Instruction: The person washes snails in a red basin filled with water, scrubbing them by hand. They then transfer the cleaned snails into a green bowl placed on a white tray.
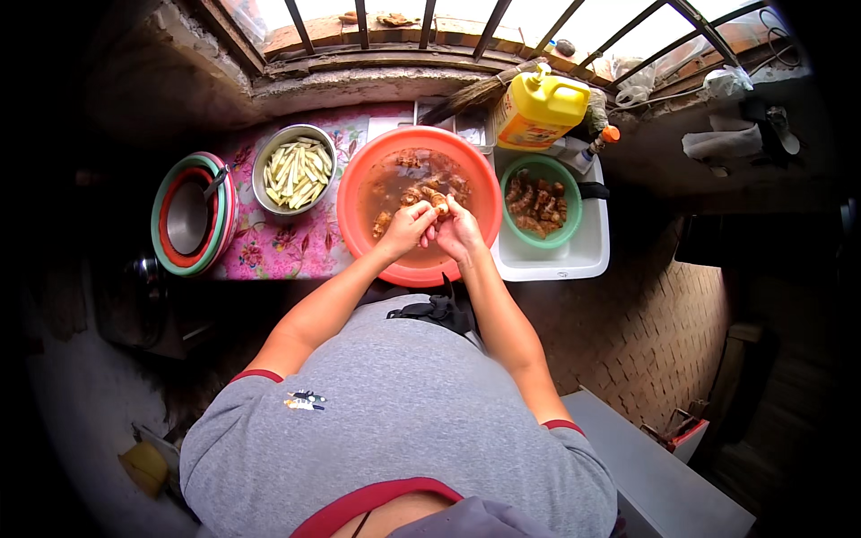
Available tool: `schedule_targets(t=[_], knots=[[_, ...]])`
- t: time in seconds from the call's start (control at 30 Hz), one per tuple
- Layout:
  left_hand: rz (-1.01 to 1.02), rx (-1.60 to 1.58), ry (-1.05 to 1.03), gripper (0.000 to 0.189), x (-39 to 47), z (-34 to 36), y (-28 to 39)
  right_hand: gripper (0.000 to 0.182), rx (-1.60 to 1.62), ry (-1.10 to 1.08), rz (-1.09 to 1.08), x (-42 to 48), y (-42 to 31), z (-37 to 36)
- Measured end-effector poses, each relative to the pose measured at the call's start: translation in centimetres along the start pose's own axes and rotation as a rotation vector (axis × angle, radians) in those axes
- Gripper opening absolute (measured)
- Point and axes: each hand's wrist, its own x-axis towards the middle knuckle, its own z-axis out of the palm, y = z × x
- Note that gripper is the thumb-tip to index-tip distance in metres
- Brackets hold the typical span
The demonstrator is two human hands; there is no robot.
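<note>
Both hands meet over a red plastic basin (pixel 352 218) of murky brown water. Between the fingers of my left hand (pixel 409 231) and my right hand (pixel 461 232) is a knobbly brown rhizome (pixel 437 200), held from both sides. More rhizomes (pixel 382 223) lie partly under the water around it. To the right, a green plastic basin (pixel 574 202) holds several wet rhizome pieces (pixel 538 205). It sits inside a white sink (pixel 599 249). A metal bowl of pale cut strips (pixel 299 173) stands to the left of the red basin.
Nested basins and a metal bowl (pixel 192 215) stand at the left on a pink floral cloth (pixel 282 252). Behind the sink are a yellow jug (pixel 541 111), a tap with an orange top (pixel 609 134) and a straw brush (pixel 471 93). A barred window (pixel 430 23) lies beyond.
</note>
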Motion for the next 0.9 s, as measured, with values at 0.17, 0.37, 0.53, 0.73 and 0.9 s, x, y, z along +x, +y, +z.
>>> schedule_targets(t=[0.17,0.37,0.53,0.73,0.9], knots=[[0.015,0.028,0.072,0.025,0.1,0.2,-0.3,0.041,0.172,-0.018,-0.001,-0.1,0.1,-0.1],[-0.248,0.328,0.291,0.034,-1.0,-1.4,-0.5,0.026,0.295,0.332,-0.302,-2.1,-4.5,-5.1],[0.017,1.191,0.419,0.028,-0.9,-6.6,-7.1,0.025,0.136,0.52,-0.51,-6.0,-12.7,-15.3],[-0.508,1.346,0.225,0.052,0.9,-7.3,-7.6,0.033,-0.337,0.568,-0.453,-5.3,-10.8,-7.4],[-0.434,1.262,0.247,0.053,1.8,-6.8,-8.2,0.028,-0.745,0.486,-0.004,-1.9,-1.4,-4.8]])
